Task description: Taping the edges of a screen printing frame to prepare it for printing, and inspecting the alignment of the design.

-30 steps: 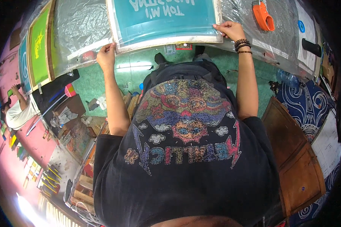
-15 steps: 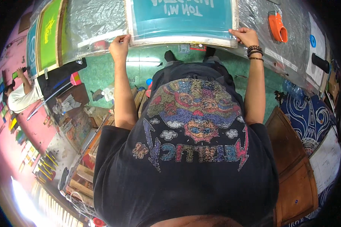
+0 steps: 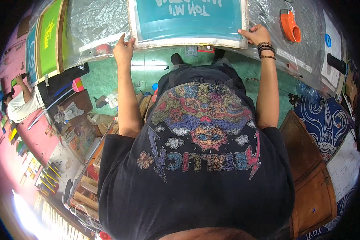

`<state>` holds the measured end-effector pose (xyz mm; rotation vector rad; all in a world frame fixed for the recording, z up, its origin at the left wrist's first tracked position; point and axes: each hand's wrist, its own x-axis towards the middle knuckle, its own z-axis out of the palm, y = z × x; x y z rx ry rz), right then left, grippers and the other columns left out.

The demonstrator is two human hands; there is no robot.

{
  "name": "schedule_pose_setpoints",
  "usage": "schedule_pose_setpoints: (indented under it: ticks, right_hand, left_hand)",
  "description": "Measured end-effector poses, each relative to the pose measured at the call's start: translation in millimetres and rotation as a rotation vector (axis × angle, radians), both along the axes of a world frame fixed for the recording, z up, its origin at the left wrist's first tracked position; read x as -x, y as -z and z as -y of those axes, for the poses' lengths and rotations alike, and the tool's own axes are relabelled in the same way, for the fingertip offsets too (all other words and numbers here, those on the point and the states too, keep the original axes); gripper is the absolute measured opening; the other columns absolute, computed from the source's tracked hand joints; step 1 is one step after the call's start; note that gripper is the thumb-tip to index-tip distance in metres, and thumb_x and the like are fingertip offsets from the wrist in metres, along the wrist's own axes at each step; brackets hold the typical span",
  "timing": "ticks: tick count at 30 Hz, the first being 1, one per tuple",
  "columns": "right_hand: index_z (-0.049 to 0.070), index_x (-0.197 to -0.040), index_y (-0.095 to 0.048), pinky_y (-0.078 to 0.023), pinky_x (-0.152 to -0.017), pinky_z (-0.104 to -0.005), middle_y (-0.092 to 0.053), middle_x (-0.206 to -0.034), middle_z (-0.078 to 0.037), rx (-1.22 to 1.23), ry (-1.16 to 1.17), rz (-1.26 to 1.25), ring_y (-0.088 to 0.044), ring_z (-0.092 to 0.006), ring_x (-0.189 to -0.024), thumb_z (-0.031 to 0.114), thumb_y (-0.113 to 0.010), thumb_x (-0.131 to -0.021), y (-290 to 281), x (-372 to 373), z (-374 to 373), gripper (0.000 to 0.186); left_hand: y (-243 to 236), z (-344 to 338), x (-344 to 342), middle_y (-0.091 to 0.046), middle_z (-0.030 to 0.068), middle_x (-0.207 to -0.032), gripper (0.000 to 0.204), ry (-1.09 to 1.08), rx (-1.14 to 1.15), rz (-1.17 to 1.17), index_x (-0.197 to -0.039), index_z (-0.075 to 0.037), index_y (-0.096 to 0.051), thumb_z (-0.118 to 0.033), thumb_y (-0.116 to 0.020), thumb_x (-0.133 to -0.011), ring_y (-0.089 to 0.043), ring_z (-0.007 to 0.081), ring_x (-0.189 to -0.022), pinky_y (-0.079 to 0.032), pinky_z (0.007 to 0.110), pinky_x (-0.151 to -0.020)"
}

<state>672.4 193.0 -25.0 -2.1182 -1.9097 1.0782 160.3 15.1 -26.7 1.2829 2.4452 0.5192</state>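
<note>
A screen-printing frame (image 3: 188, 42) with a pale border and teal mesh lies on the plastic-covered table at the top of the view; the white lettering on it appears upside down. At its near left corner is my left hand (image 3: 124, 51), with thumb and forefinger parted and the thumb tip against or just beside the corner. My right hand (image 3: 257, 36), with dark beaded bracelets at the wrist, grips the frame's right side near the front corner. Its thumb reaches over the border, and the other fingers curl outside.
Clear plastic sheeting (image 3: 96, 20) covers the table. An orange clog-shaped object (image 3: 290, 27) lies to the right, beyond it a blue ring (image 3: 328, 40) and a black object (image 3: 336, 64). A green screen frame (image 3: 49, 40) is at left. Another person (image 3: 24, 102) is at far left.
My left thumb and forefinger have parted at the frame's corner. The right hand keeps its grip. The whole view has shifted slightly, so the frame appears a little farther left and up.
</note>
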Motion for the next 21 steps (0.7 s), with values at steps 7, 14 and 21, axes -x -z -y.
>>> schedule_pose_setpoints:
  ticks: [7, 14, 21]
  right_hand:
    - [0.001, -0.107, -0.067, -0.057, -0.082, -0.0425, -0.074, -0.099, -0.018, -0.285, -0.171, 0.356, -0.073, -0.0312, -0.089, 0.055, -0.082, -0.078, -44.2, 21.6, 18.6, 0.063]
    - [0.006, -0.140, -0.056, -0.033, -0.119, -0.0483, -0.054, -0.149, -0.013, -0.719, -0.935, -0.125, -0.045, -0.0320, -0.142, 0.038, -0.055, -0.103, -24.2, 124.2, 78.2, 0.049]
    - [0.008, -0.152, -0.045, -0.023, -0.125, -0.0481, -0.038, -0.163, -0.009, -0.551, -0.978, 0.002, -0.032, -0.0295, -0.152, 0.033, -0.054, -0.103, -8.1, 40.4, 96.4, 0.057]
  left_hand:
    - [-23.6, -2.5, -27.5, -0.069, 0.0103, -0.091, 0.036, 0.110, -0.170, -0.405, -0.120, -0.009, -0.072, -0.026, -0.076, -0.088, -0.067, 0.0277, -0.086, -0.053, 0.041, -0.076]
    - [-14.1, -33.6, -165.7, -0.065, 0.0039, -0.118, 0.035, 0.747, -0.394, -0.226, -0.123, -0.015, -0.067, -0.019, -0.070, -0.089, -0.062, 0.0272, -0.106, -0.048, 0.043, -0.082]
    - [-13.9, 28.1, -125.0, -0.061, 0.0052, -0.130, 0.041, 0.599, -0.239, -0.343, -0.130, -0.019, -0.065, -0.032, -0.070, -0.091, -0.058, 0.0300, -0.112, -0.047, 0.044, -0.087]
